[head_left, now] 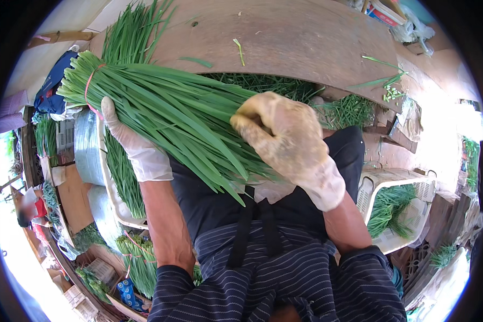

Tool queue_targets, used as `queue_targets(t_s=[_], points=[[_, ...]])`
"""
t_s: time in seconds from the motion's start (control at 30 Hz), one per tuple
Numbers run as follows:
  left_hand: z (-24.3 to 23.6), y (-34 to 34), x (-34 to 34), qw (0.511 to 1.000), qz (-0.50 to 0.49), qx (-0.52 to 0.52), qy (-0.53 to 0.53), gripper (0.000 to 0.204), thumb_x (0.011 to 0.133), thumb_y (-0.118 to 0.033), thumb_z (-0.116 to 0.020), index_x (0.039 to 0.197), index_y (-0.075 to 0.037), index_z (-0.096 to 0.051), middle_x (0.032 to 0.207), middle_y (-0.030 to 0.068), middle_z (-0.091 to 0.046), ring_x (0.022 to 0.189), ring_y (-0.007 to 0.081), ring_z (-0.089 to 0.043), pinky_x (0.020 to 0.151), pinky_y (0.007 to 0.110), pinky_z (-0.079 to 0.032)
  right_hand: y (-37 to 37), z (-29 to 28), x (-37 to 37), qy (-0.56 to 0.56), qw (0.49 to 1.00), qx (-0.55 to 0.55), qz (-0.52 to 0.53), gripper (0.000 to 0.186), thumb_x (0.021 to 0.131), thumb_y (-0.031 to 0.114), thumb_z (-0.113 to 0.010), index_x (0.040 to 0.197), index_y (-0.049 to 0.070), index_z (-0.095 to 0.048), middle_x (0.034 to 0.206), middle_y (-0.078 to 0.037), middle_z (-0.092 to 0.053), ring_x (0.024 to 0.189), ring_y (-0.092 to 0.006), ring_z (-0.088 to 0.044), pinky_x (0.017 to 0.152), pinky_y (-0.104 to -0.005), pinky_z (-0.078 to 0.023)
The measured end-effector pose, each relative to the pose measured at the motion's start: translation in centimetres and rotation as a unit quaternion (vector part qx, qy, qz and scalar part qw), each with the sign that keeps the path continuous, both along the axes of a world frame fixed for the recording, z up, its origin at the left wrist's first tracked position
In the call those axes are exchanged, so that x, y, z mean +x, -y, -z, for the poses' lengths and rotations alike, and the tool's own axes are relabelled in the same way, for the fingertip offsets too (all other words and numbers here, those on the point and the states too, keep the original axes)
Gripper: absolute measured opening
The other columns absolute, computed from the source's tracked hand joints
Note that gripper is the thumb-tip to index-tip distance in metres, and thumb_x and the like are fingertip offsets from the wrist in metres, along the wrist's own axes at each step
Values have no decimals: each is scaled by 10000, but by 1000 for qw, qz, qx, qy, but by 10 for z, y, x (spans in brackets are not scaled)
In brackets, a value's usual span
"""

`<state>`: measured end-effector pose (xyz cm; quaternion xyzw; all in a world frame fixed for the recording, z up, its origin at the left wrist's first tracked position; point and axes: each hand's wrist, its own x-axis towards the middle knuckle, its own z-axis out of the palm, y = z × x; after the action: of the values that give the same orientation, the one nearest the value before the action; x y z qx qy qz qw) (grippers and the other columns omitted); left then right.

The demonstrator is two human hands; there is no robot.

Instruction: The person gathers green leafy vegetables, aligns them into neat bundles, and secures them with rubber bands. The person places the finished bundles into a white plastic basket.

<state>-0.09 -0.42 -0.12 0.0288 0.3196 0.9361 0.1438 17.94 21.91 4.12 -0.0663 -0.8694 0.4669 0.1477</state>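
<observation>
A long bundle of flat green leaves [172,118], tied by a pink band [90,80] near its pale cut ends, lies diagonally across my lap. My left hand [129,139], in a white glove, is closed round its underside, with the thumb up beside the band. On the bundle’s right part rests my right hand [284,139], in a stained, yellowish glove; its fingers are curled into a pinch against the leaves, and what is between the fingertips is hidden.
A wooden board [306,32] with stray cuttings spans the top, loose leaves [343,111] beneath. White baskets with greens stand right [370,236] and left [123,219]. Banded bundles [139,263] sit lower left, near wrapped rolls [88,145] and a blue bag [51,86].
</observation>
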Motion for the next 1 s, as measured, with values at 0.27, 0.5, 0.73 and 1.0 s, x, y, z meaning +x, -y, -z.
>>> queue_targets(t_s=[0.27, 0.5, 0.73, 1.0], points=[[2, 8, -4, 998, 28, 57, -13, 483, 985, -392, -661, 1354, -81, -639, 1296, 93, -706, 1143, 279, -695, 1011, 467, -574, -10, -14, 19, -28, 990, -138, 32, 124, 911, 97, -767, 909, -7, -698, 783, -82, -673, 653, -179, -623, 609, -324, -507], [4, 13, -7, 997, 42, 71, -11, 474, 990, -385, -659, 1354, -82, -639, 1295, 95, -706, 1152, 274, -691, 1025, 465, -566, 18, 0, 17, 4, 997, 54, -53, 239, 830, 191, -836, 987, 44, -731, 824, -102, -701, 679, -255, -684, 625, -382, -520], [3, 14, 2, 1000, 3, 25, -9, 490, 980, -390, -671, 1350, -70, -639, 1286, 100, -709, 1138, 272, -695, 1006, 466, -575, 16, -8, 26, -138, 982, -100, 82, 141, 825, 23, -788, 858, 41, -652, 743, -56, -615, 594, -158, -572, 567, -302, -461], [10, 13, 2, 998, -44, -18, -41, 486, 1016, -383, -616, 1409, -97, -589, 1319, 78, -684, 1165, 235, -674, 1050, 435, -550, -40, -2, 60, 74, 973, -150, 158, 250, 907, 181, -782, 1030, -22, -707, 889, -97, -677, 755, -185, -611, 699, -326, -497]])
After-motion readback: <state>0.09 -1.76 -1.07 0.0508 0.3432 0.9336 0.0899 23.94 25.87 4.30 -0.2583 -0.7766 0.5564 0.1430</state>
